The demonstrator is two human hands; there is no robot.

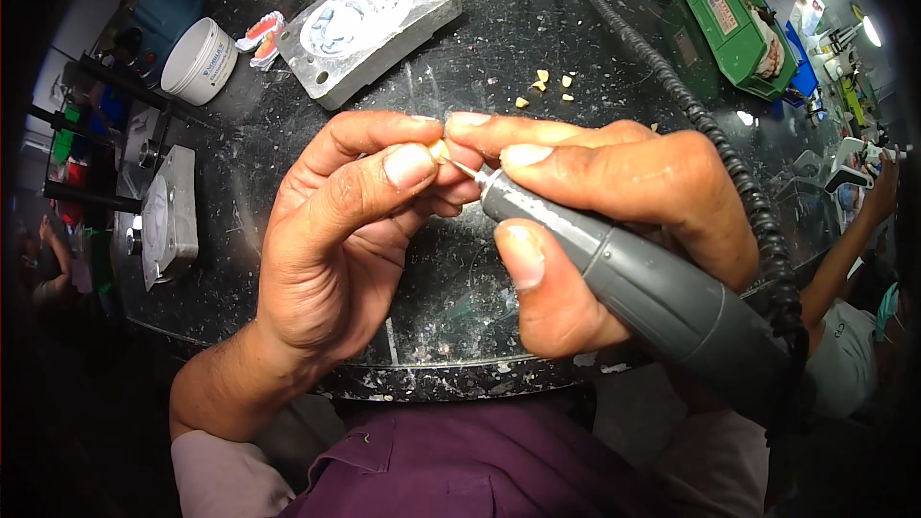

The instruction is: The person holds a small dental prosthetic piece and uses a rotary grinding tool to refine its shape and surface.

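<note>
Between thumb and index finger, my left hand [336, 221] pinches a small yellowish artificial tooth [439, 151]. My right hand [614, 201] grips a dark grey rotary handpiece [643, 283] like a pen. Its thin metal bur [463, 169] points at the tooth and seems to touch it, though the contact is too small to be sure. The two index fingertips meet just above the tooth. Several loose yellowish teeth [540, 84] lie on the black bench beyond my hands.
A black coiled cord [686, 101] runs down the right side to the handpiece. Beyond my left hand sit a metal flask half with white plaster [365, 14], a pink denture model [261, 38] and a white tub [200, 62]. Green bins [734, 24] stand far right; another person's arm [849, 240] shows there.
</note>
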